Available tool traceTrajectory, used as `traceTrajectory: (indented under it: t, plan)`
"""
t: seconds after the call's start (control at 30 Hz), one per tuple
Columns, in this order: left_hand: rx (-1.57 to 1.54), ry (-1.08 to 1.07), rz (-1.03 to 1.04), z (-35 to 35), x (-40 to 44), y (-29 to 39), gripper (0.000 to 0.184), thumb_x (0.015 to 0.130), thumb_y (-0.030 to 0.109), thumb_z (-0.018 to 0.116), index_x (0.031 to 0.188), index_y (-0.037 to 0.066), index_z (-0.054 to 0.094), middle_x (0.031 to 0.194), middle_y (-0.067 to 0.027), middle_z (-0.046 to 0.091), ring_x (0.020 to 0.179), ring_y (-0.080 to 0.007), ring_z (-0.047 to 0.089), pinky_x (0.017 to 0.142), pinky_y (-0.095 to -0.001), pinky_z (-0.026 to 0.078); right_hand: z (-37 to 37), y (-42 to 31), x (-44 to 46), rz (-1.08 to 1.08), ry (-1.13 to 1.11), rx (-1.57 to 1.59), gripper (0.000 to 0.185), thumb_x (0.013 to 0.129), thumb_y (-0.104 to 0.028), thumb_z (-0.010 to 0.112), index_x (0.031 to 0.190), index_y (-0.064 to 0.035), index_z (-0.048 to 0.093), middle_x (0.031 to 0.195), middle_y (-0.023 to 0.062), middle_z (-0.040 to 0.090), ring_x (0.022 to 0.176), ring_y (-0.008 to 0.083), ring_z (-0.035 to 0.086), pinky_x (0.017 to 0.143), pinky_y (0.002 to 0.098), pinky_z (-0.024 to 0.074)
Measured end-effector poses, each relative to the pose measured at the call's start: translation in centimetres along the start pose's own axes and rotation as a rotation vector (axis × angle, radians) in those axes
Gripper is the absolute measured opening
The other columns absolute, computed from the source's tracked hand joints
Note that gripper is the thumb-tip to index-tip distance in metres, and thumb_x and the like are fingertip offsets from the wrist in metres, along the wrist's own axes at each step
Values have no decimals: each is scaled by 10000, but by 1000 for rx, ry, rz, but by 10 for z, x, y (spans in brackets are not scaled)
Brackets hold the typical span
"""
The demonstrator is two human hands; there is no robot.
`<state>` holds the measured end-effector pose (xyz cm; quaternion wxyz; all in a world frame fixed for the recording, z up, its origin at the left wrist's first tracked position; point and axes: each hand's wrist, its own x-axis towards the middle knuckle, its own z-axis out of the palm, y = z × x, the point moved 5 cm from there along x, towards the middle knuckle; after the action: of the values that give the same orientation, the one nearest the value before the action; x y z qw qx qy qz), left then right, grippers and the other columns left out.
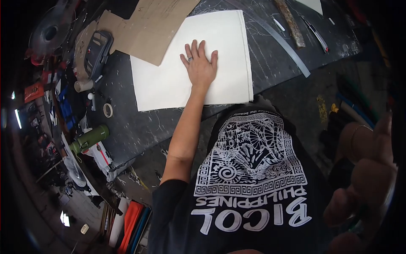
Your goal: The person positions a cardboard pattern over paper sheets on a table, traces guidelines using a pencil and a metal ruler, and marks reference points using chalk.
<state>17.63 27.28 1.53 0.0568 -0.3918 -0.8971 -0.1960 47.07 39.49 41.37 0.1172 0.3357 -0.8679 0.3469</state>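
My left hand (199,67) lies palm down on a stack of white sheets (160,86), fingers spread, a ring on one finger. The sheets sit at the edge of the dark worktable (139,131). Brown cardboard pieces (146,31) overlap their upper left corner. My right hand (368,169) is raised close to the camera at the right edge, large, dark and blurred. Its fingers look bent and apart, with nothing visible between them; part of it is cut off by the frame.
A metal ruler (281,42), a worn wooden strip (291,23) and a cutter knife (316,34) lie at the upper right. On the left are a tape roll (108,110), a dark plastic tool (98,53) and a green cylinder (91,138). Colored rolls (129,226) stand below.
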Motion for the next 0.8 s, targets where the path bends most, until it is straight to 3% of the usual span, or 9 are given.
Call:
traceTrajectory:
  t: [0.53, 0.63, 0.73, 0.77, 0.8]
  plan:
    - [35, -31, -2, 5, -1, -2, 652, 1033, 533, 495, 1507, 88, 453, 1605, -175, 370, 1527, -425, 241, 1208, -675, 139, 8, -6, -1, -111, -7, 71, 142, 826, -254, 688, 859, -118, 713, 819, 56, 591, 764, 198, 560, 685, 415, 343]
    - [-6, 6, 15, 4, 0, -3, 665, 1006, 523, 569, 1492, 81, 471, 1577, -180, 412, 1509, -425, 273, 1195, -679, 155, 10, -9, -3, -129, -7, 96, 138, 825, -249, 690, 855, -116, 713, 809, 53, 586, 748, 194, 557, 669, 408, 344]
    - [-240, -78, -33, -3, 10, -15, 689, 965, 472, 663, 1484, 62, 471, 1555, -198, 428, 1497, -445, 291, 1211, -670, 127, 11, -11, -4, -142, 1, 119, 133, 824, -244, 691, 851, -115, 712, 800, 50, 582, 733, 189, 554, 653, 400, 344]
    - [-374, -62, -72, -11, 15, -22, 678, 923, 377, 750, 1456, 35, 507, 1493, -213, 499, 1420, -421, 419, 1208, -612, 220, 10, -11, -4, -148, 2, 122, 132, 824, -242, 692, 850, -115, 712, 797, 49, 580, 728, 187, 553, 648, 398, 345]
    - [-438, 9, -127, -17, 15, -33, 650, 926, 345, 752, 1441, 22, 521, 1458, -212, 526, 1361, -391, 475, 1176, -574, 288, 10, -12, -4, -151, 2, 119, 130, 824, -241, 692, 849, -114, 712, 794, 48, 579, 722, 186, 552, 643, 396, 345]
